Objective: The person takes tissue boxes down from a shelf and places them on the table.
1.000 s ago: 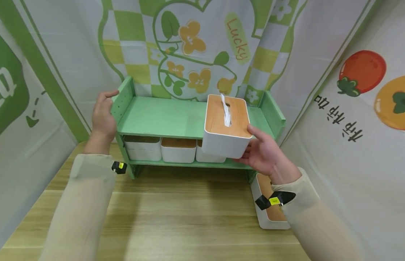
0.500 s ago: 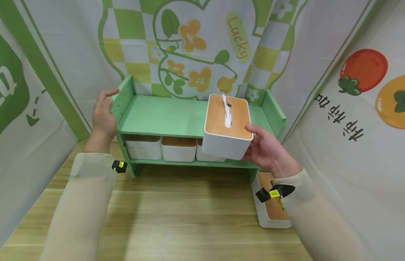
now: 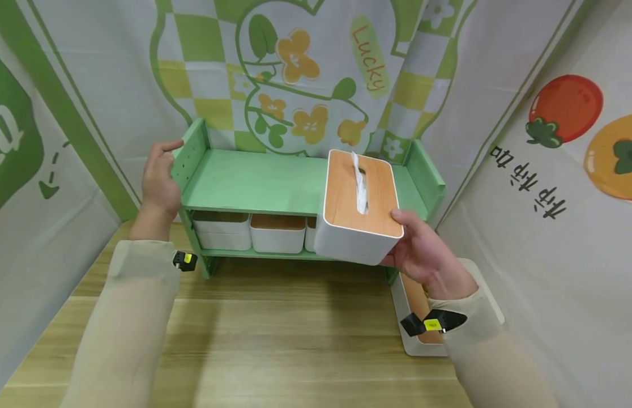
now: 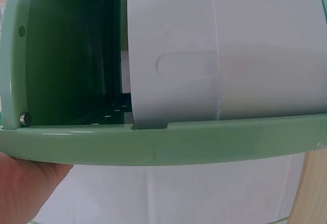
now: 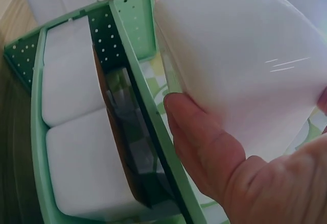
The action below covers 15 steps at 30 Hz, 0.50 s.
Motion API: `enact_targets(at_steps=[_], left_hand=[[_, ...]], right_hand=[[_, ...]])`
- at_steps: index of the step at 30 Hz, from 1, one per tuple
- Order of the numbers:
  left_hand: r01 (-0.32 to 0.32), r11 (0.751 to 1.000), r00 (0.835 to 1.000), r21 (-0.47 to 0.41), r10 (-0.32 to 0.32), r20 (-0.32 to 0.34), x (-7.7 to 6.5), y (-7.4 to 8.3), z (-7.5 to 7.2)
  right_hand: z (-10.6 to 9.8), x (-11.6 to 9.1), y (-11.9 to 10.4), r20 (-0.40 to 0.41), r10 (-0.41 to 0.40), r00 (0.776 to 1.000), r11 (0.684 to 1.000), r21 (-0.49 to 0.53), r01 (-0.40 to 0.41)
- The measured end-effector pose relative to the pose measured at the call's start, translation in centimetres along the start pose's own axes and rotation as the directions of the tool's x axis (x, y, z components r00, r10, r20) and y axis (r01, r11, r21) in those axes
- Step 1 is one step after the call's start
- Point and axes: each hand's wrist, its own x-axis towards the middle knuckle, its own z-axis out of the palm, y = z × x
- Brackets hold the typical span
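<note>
Printed fabric (image 3: pixel 316 79) hangs behind the wood-lidded tissue box (image 3: pixel 346 212), raised before the right half of the green shelf (image 3: pixel 260 181) in the right hand's (image 3: pixel 423 252) pinching grip, thumb uppermost; carrying seems the step, next calling for steadiness, while the left hand (image 3: pixel 161 175) touches the end panel (image 3: pixel 189 160), its closure unclear.

A white tissue box (image 3: pixel 358 225) with a wood-toned top, white tissue (image 3: pixel 360 187) poking through, is held up, top upward, by the right hand (image 3: pixel 423 249) at its four o'clock, before the three o'clock half of an upright green shelf (image 3: pixel 255 181).
</note>
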Motion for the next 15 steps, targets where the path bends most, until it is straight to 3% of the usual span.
enact_targets(at_steps=[7, 15], left_hand=[[-0.009, 1.000, 1.000, -0.012, 0.010, 0.007, -0.1, -0.1, 0.0], [-0.009, 1.000, 1.000, 0.015, 0.009, -0.007, -0.2, 0.1, 0.0]], right_hand=[[0.4, -1.8, 1.3, 0.118, -0.011, 0.993, 0.997, 0.076, 0.002], [0.9, -2.9, 2.6, 0.106, 0.056, 0.993, 0.995, 0.074, -0.064]])
